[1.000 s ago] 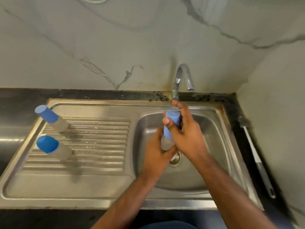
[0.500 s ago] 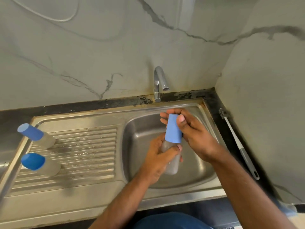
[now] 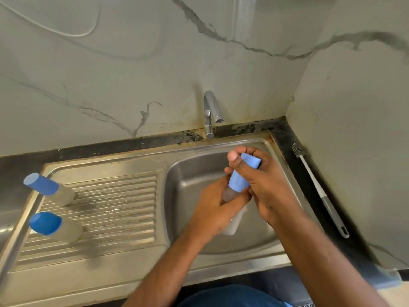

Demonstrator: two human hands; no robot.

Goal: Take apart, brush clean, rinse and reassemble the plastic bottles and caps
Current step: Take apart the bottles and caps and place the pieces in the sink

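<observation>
Three capped bottles point(image 3: 231, 220) point(image 3: 49, 189) point(image 3: 55, 226), one brush point(image 3: 321, 191), one tap point(image 3: 210, 114).

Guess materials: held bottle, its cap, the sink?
Bottle: frosted translucent plastic, since the basin shows dimly through it. Cap: opaque matte blue plastic, no glare. Sink: brushed stainless steel by its grey sheen and pressed ridges.

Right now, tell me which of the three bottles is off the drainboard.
The bottle held over the sink basin by both hands; the two other bottles stand on the drainboard.
</observation>
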